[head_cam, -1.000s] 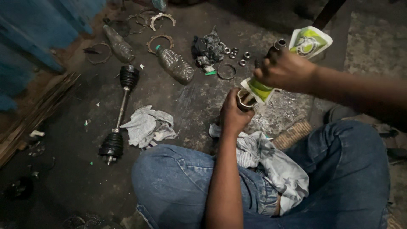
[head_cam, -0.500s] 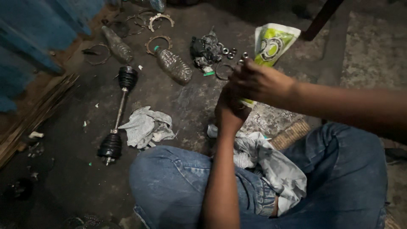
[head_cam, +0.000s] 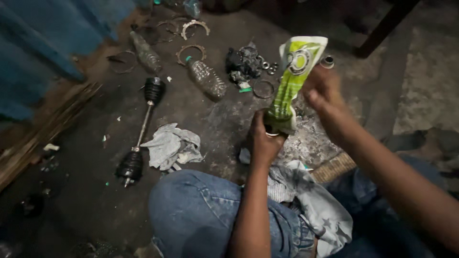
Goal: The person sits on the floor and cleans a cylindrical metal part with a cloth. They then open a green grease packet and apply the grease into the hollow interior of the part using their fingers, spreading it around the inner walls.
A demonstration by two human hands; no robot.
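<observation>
Your green and white pouch (head_cam: 291, 81) stands upright over the floor (head_cam: 86, 210) at centre, its lower end pressed into a small round part gripped in your left hand (head_cam: 264, 141). Your right hand (head_cam: 322, 88) closes around the pouch's upper half. A grey rag (head_cam: 172, 145) and an axle shaft (head_cam: 142, 129) lie to the left.

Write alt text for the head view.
A seated person's left hand grips a small round part while the right hand squeezes a green-and-white pouch down into it. A drive shaft, rags and plastic bottles lie on the dark floor.
</observation>
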